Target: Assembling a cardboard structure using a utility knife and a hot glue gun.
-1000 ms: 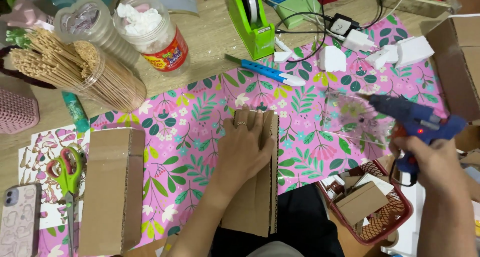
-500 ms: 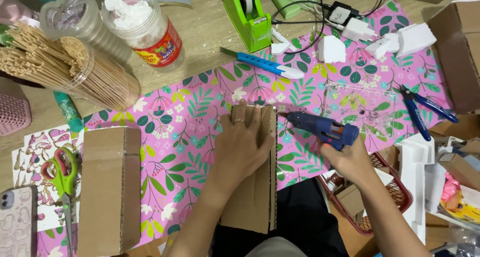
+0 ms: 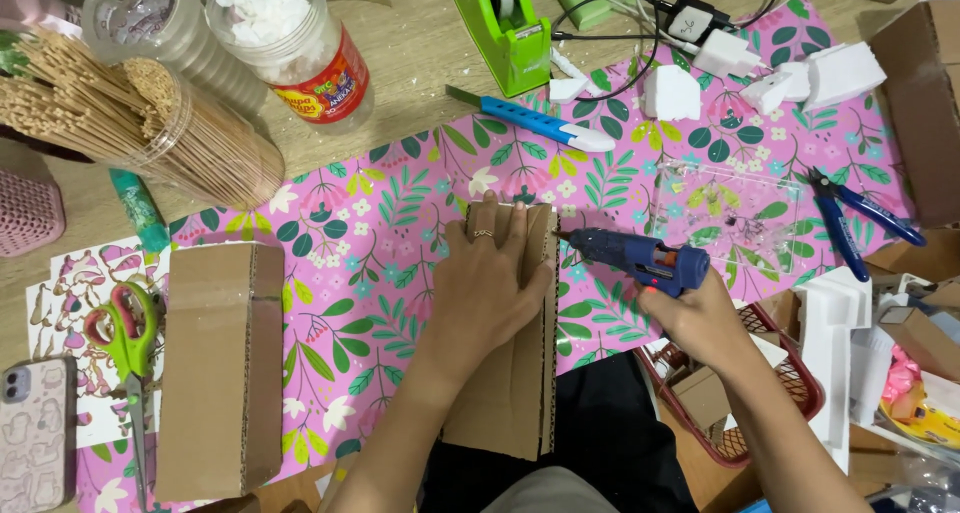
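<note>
Spread across the wooden table [image 3: 420,63]: one sheet of pink floral wrapping paper [image 3: 380,233], running left to right. On its left part, one closed cardboard box [image 3: 210,368], long axis up and down the view. At centre, one folded cardboard panel [image 3: 510,373], long axis running from the near edge away toward the far side, corrugated edge showing along its right side, near end overhanging the table edge. Pressed flat on its far end, the left hand [image 3: 485,293], fingers extended and close together, a ring on one. Just right of it, the right hand [image 3: 700,318], fingers wrapped around the grip of one blue hot glue gun [image 3: 640,258]; gun lying almost level, nozzle pointing left and touching the panel's right edge near the far corner.

At upper left, one clear tub of wooden sticks [image 3: 150,133] on its side, then two clear jars: one with a red and yellow label band [image 3: 290,43], holding white bits, and one plain [image 3: 140,13]. Top centre, one green tape dispenser [image 3: 505,23]. Below it, one blue utility knife [image 3: 530,123], blade pointing left. At right, one pair of blue-handled pliers [image 3: 850,218]. At far left, one pair of green scissors [image 3: 125,338] beside one phone [image 3: 35,433].
</note>
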